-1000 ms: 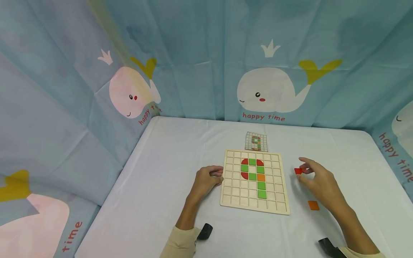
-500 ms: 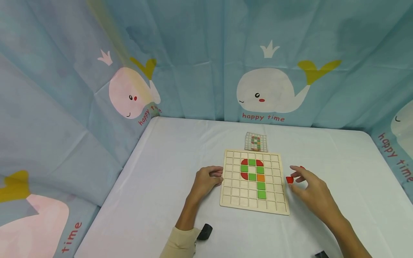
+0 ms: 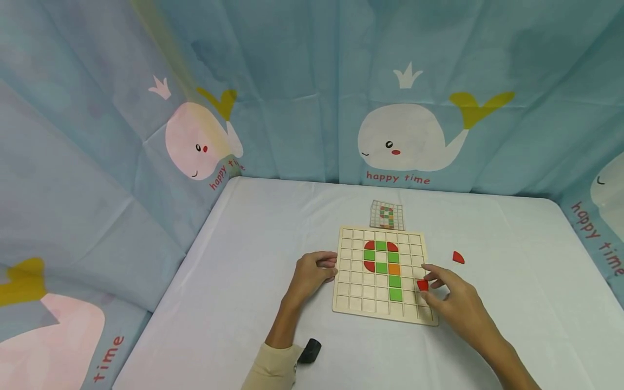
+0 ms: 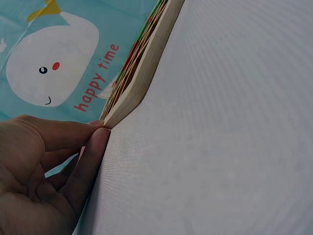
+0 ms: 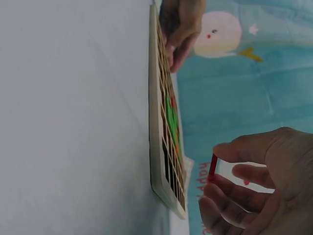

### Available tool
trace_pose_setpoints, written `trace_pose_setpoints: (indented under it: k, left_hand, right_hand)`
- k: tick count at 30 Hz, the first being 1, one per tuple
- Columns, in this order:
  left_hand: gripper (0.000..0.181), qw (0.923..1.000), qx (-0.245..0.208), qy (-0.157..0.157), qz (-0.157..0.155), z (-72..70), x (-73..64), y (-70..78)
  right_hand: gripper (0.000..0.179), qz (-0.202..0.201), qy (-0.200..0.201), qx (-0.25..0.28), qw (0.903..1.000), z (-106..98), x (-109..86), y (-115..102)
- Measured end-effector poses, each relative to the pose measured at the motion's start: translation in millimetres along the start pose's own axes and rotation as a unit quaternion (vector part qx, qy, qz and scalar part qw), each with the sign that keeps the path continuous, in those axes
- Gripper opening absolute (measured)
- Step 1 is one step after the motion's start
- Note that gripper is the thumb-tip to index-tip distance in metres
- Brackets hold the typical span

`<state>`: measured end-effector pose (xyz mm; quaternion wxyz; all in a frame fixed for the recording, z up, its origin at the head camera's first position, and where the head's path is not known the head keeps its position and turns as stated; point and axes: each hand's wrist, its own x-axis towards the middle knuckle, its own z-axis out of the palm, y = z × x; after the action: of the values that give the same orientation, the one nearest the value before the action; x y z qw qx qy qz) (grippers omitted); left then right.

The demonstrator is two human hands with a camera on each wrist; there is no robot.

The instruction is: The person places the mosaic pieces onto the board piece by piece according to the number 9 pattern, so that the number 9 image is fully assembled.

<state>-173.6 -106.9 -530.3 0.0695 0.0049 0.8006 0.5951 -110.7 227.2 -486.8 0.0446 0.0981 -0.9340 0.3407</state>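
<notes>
A pale wooden grid board (image 3: 358, 295) lies on the white table, with green, red and orange pieces forming a 9-like figure in its cells. My left hand (image 3: 314, 272) holds the board's left edge, thumb and fingertips meeting at its rim in the left wrist view. Over the board's right side, my right hand (image 3: 458, 303) pinches a small red tile (image 3: 422, 285) between thumb and finger. From the right wrist view, the tile (image 5: 212, 167) appears edge-on, raised above the board. Behind the board, a pattern card (image 3: 387, 214) carries a similar figure.
Right of the board, a red quarter-circle piece (image 3: 458, 257) lies on the table (image 3: 512, 244). A blue whale-print curtain (image 3: 302, 135) hangs behind and to the left of the table. A black strap-like object (image 3: 310, 351) is at the left wrist.
My right hand has carried the red tile left and nearer, from the table to over the board, uncovering the red quarter-circle. The orange square has passed out of sight. My left hand stays put.
</notes>
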Motion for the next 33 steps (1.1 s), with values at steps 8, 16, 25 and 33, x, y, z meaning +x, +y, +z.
trace_pose_setpoints:
  k: [8, 16, 25, 33]
  left_hand:
    - [0.039, 1.0000, -0.003, 0.000, -0.001, 0.0, -0.6, 0.6]
    - [0.040, 0.9999, -0.009, -0.004, -0.001, 0.0, -0.6, 0.3]
    - [0.040, 0.9999, -0.010, -0.003, 0.002, -0.1, -0.5, -0.5]
    - [0.039, 1.0000, -0.009, -0.002, 0.005, -0.6, -0.6, -0.5]
  right_hand:
    - [0.054, -0.017, -0.004, 0.020, 0.9996, 13.1, -5.1, -7.2]
    - [0.055, -0.006, -0.026, 0.044, 0.9987, 23.8, -8.6, -14.2]
    - [0.054, -0.015, -0.048, 0.058, 0.9971, 33.1, -12.2, -20.0]
    - [0.053, -0.007, -0.072, 0.066, 0.9952, 38.1, -15.0, -25.0]
